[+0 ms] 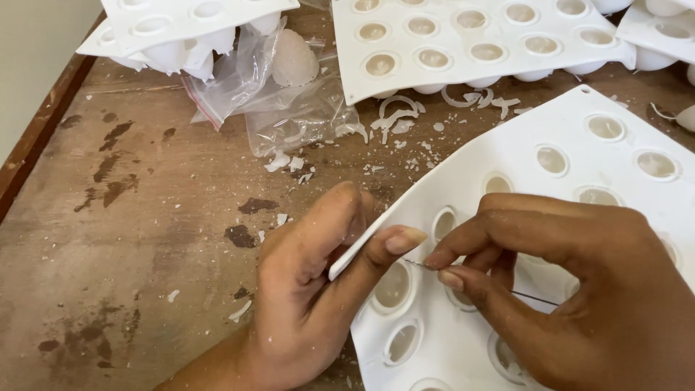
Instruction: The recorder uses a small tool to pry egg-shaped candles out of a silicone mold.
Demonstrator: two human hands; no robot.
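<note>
A person sat over a worn wooden table [145, 217], and the thing closest to them was a white moulded tray [521, 152] full of round cavities, tilted up off the table toward them. I will place everything else from that tray.

The left hand [311, 289] gripped the tray's near-left edge: the thumb [384, 246] lay on top of the rim and the other fingers curled beneath it, so the edge was pinched between them. The right hand [572, 289] rested on top of the tray, toward its near-right part. Its thumb and forefinger were pressed together on a thin dark needle [536, 297], whose fine tip pointed left toward the left thumb, just over the cavities near that edge. The remaining fingers of that hand were folded in; how tightly, I could not tell.

Beyond the tray's far edge lay a second white tray [470, 43] of the same kind, flat, its cavities holding pale, cloudy fillings. Between the two trays the table was littered with white flakes and curled shavings [398, 119]. To the far left of the held tray sat crumpled clear plastic bags [289, 108], one with a pale rounded piece [293, 61] inside, and behind them another white tray [181, 22] stacked over rounded shells. At the far right, past the held tray's corner, more white moulded pieces [659, 36] showed at the frame's edge. Left of the tray the tabletop was scuffed, with dark patches where the finish had worn.
</note>
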